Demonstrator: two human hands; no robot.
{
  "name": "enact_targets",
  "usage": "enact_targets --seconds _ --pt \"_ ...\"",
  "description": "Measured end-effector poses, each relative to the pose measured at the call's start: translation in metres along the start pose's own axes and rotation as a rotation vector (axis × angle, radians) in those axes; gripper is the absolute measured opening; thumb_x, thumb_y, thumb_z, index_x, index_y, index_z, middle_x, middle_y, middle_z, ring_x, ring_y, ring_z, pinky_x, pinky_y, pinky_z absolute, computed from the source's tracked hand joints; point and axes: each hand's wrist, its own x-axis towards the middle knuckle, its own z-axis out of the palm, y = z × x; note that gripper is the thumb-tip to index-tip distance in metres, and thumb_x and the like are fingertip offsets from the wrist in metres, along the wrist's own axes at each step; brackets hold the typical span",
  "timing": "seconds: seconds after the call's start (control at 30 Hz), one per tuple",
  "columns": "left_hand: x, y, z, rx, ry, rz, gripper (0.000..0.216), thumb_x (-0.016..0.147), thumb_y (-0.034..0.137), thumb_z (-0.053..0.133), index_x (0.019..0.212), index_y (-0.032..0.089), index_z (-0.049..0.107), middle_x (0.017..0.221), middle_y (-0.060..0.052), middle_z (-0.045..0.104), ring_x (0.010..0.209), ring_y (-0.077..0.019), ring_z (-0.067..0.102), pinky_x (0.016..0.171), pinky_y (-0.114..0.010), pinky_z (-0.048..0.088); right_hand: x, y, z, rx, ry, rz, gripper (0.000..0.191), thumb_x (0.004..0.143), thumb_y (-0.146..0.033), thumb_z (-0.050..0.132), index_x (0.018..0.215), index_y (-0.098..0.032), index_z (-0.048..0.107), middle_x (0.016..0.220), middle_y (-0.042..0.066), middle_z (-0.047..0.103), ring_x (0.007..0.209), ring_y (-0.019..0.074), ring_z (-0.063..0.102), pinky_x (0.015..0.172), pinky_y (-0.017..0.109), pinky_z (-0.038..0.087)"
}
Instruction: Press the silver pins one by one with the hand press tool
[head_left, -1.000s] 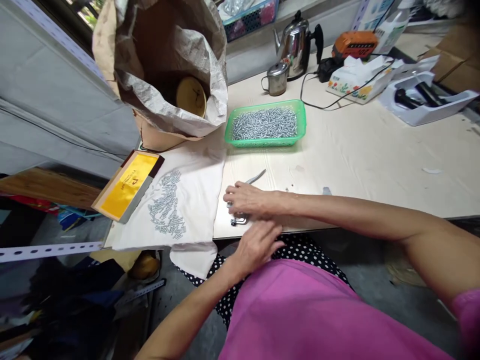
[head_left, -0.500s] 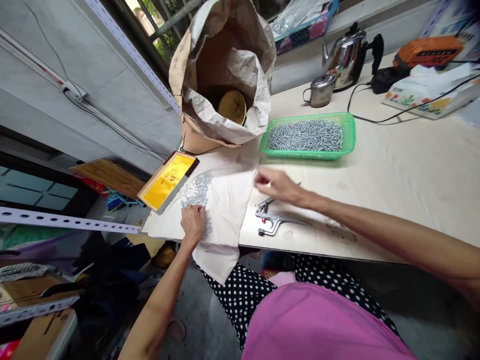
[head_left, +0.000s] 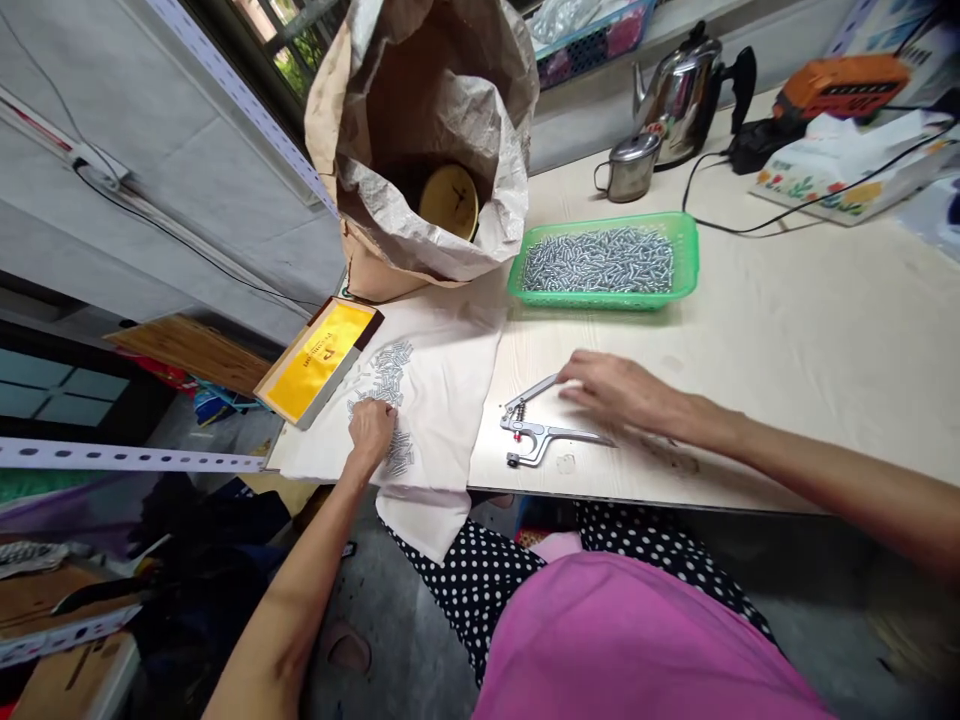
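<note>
Seated worker: left hand (head_left: pixel 370 425), fingers curled, picks among small silvery metal pieces (head_left: pixel 386 385) spread on a white cloth (head_left: pixel 442 390) within reach, while the open right hand (head_left: pixel 619 390) rests on the metal hand press pliers (head_left: pixel 536 435) lying ready on the pale surface (head_left: pixel 787 340).

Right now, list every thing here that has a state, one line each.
Paper sack: upright, mouth open, yellow round thing inside.
Green tray: filled with small metal pieces.
Metal pliers: lying flat on the table, handles spread.
Right hand: fingers on the pliers' upper handle.
Left hand: fingers down in the loose metal pieces on the white cloth.
Small metal cup: lid on.
</note>
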Motion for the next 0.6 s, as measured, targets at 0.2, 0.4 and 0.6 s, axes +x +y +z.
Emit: enact_targets --seconds 0.2,0.4,0.6 --pt "-0.005 0.007 -0.011 -0.140 0.142 0.055 0.026 0.088 0.022 0.051 0.095 0.013 0.075 0.107 -0.017 0.074 0.107 -0.0325 0.066 0.089 -0.040 0.051 -0.031 -0.029 0.032 -0.092 -0.152 0.035 0.022 0.102 -0.027 0.055 0.091 -0.014 0.069 0.093 0.010 0.065 0.081 0.0203 0.058 0.073 0.033 0.041" --pt "-0.061 0.073 -0.015 -0.903 -0.143 0.212 0.041 0.080 0.046 0.064 0.104 0.014 0.076 0.097 -0.008 0.078 0.065 -0.0182 0.066 0.068 -0.032 0.054 -0.033 -0.030 0.035 -0.119 -0.187 0.010 0.017 0.103 -0.021 0.051 0.097 -0.015 0.066 0.097 0.009 0.066 0.079 0.0188 0.054 0.070 0.032 0.035" --pt "-0.096 0.122 0.002 -1.228 -0.381 0.111 0.043 0.063 0.051 0.078 0.083 0.013 0.075 0.068 -0.003 0.070 0.052 -0.0123 0.054 0.052 -0.025 0.044 -0.034 -0.032 0.046 -0.251 -0.128 -0.045 0.022 0.101 -0.008 0.041 0.095 -0.017 0.060 0.092 0.008 0.065 0.073 0.0186 0.049 0.065 0.034 0.029"
